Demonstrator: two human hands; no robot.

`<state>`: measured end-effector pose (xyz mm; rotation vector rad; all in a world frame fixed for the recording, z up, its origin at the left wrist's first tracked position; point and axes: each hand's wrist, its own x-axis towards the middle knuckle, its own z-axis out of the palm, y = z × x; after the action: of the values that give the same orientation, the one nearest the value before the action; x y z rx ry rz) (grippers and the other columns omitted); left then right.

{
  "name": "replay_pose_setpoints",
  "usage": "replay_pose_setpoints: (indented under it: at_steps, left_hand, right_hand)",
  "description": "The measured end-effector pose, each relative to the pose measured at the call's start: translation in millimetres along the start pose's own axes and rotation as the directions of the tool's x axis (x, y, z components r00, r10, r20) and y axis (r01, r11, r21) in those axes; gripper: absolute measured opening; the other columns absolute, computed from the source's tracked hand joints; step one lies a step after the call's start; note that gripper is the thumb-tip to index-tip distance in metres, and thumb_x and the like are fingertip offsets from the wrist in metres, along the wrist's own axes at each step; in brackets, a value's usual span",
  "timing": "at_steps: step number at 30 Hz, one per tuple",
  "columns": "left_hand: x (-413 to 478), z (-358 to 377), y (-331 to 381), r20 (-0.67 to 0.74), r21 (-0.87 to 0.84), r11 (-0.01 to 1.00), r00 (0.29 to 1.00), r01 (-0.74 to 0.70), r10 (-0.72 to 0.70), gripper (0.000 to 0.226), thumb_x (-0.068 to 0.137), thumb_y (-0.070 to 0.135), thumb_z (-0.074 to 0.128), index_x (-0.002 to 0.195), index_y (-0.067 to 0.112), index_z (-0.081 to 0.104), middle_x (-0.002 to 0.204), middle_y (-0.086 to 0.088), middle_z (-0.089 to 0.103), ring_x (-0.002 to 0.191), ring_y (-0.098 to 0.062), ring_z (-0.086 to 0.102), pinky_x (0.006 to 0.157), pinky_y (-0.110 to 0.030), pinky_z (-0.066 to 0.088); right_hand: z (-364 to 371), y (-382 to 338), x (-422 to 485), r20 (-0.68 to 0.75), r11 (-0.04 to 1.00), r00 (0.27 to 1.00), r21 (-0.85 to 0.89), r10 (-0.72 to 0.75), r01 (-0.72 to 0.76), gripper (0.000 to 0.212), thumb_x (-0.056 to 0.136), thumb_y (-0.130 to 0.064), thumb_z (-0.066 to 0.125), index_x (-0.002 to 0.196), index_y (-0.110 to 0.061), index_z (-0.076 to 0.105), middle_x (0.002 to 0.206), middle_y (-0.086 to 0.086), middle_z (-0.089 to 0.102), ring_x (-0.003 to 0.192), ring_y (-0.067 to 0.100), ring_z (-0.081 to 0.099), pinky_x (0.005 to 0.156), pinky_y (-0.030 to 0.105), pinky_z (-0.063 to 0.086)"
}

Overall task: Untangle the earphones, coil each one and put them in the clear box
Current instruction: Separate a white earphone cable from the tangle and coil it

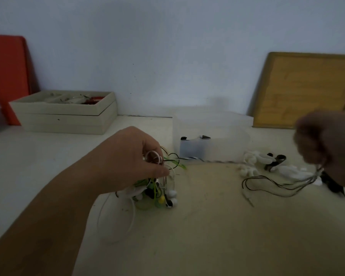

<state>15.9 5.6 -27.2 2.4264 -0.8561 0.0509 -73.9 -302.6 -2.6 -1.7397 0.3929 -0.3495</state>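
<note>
My left hand (131,156) grips a tangle of earphones (157,188) with white, green and black cables, lifted just above the table; earbuds hang below it. A thin black cable (267,185) runs from the tangle toward the right, where my right hand (331,150), blurred, pinches its strands and holds them raised. The clear box (213,126) stands behind, between the hands, with dark items at its bottom. A white cable loop (116,222) trails on the table under my left forearm.
White and black pieces (267,162) lie on the table right of the clear box. A beige open box (68,112) sits back left beside a red board (6,76). A wooden-framed board (307,90) leans on the wall at right.
</note>
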Motion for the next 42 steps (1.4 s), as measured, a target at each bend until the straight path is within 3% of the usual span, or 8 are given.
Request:
replay_pose_setpoints:
  at_steps: [5, 10, 18, 23, 27, 33, 36, 42]
  left_hand:
    - [2, 6, 7, 0.022, -0.047, 0.999, 1.000, 0.011, -0.010, 0.014, 0.067, 0.040, 0.084, 0.065, 0.029, 0.075, 0.066, 0.014, 0.070, 0.067, -0.002, 0.065, 0.061, -0.013, 0.049]
    - [4, 12, 10, 0.018, -0.054, 0.998, 1.000, -0.020, 0.021, 0.014, 0.070, 0.043, 0.082, 0.069, 0.030, 0.076, 0.067, 0.014, 0.070, 0.066, 0.000, 0.064, 0.058, -0.015, 0.050]
    - [3, 9, 4, 0.033, 0.017, 1.000, 0.999, -0.021, 0.020, 0.012, 0.075, 0.034, 0.080, 0.068, 0.025, 0.074, 0.065, 0.006, 0.069, 0.063, -0.011, 0.063, 0.056, -0.021, 0.050]
    - [2, 3, -5, 0.022, 0.079, 0.996, 0.999, 0.040, -0.042, 0.016, 0.075, 0.035, 0.080, 0.065, 0.027, 0.071, 0.062, 0.010, 0.066, 0.060, -0.005, 0.060, 0.050, -0.017, 0.042]
    - [1, -2, -17, -0.007, 0.093, 0.989, 0.994, 0.113, -0.113, 0.017, 0.073, 0.031, 0.082, 0.062, 0.026, 0.070, 0.060, 0.011, 0.066, 0.057, -0.001, 0.060, 0.052, -0.021, 0.046]
    - [3, -3, -21, -0.125, 0.043, 0.977, 0.971, 0.209, -0.203, 0.014, 0.075, 0.034, 0.082, 0.066, 0.027, 0.072, 0.059, 0.008, 0.067, 0.056, -0.005, 0.061, 0.054, -0.024, 0.044]
    - [2, -5, -18, -0.124, -0.019, 0.979, 0.971, 0.201, -0.202, 0.017, 0.078, 0.038, 0.077, 0.067, 0.026, 0.073, 0.059, 0.010, 0.069, 0.054, -0.006, 0.062, 0.056, -0.026, 0.046]
    - [3, 0, -4, -0.132, -0.044, 0.992, 0.984, 0.117, -0.122, 0.010, 0.080, 0.030, 0.077, 0.070, 0.032, 0.077, 0.064, 0.022, 0.069, 0.067, 0.007, 0.064, 0.060, -0.017, 0.042]
  right_hand:
    - [46, 13, -9, 0.083, 0.417, 0.985, -0.898, -0.154, 0.140, 0.038, 0.091, -0.045, 0.057, 0.081, -0.014, 0.077, 0.077, 0.002, 0.074, 0.071, 0.019, 0.068, 0.074, 0.032, 0.054]
    - [96, 14, -36, 0.413, 0.794, 0.865, -0.403, -0.286, 0.455, 0.040, 0.093, -0.044, 0.057, 0.131, -0.035, 0.058, 0.116, -0.023, 0.065, 0.100, -0.005, 0.060, 0.089, 0.020, 0.047]
    - [96, 10, -35, 0.175, 0.900, 0.892, -0.062, -0.416, 0.432, 0.039, 0.095, -0.035, 0.053, 0.063, -0.018, 0.066, 0.064, 0.005, 0.064, 0.062, 0.023, 0.059, 0.067, 0.028, 0.053]
    - [52, -1, -7, 0.091, 0.646, 0.943, 0.749, -0.319, 0.147, 0.022, 0.092, -0.019, 0.048, 0.070, -0.014, 0.050, 0.073, -0.002, 0.068, 0.062, 0.011, 0.062, 0.061, 0.022, 0.054]
    - [2, 16, 12, 0.097, 0.632, 0.990, 0.775, -0.106, -0.008, 0.019, 0.100, -0.028, 0.043, 0.087, -0.017, 0.053, 0.081, 0.004, 0.048, 0.066, 0.018, 0.049, 0.061, 0.031, 0.048]
    - [29, 9, 3, 0.005, 0.869, 1.000, 0.494, -0.027, 0.021, 0.036, 0.089, -0.016, 0.049, 0.054, -0.018, 0.041, 0.046, 0.000, 0.043, 0.043, 0.015, 0.042, 0.043, 0.023, 0.036]
    - [30, 10, 2, -0.056, 0.997, 0.998, -0.073, -0.033, 0.029, 0.032, 0.086, -0.008, 0.053, 0.055, -0.008, 0.049, 0.043, 0.004, 0.050, 0.043, 0.019, 0.043, 0.049, 0.031, 0.037]
    - [41, 23, 2, 0.094, 0.192, 0.993, -0.976, -0.071, 0.106, 0.027, 0.079, -0.042, 0.072, 0.080, -0.015, 0.071, 0.075, 0.003, 0.067, 0.066, 0.014, 0.060, 0.066, 0.030, 0.052]
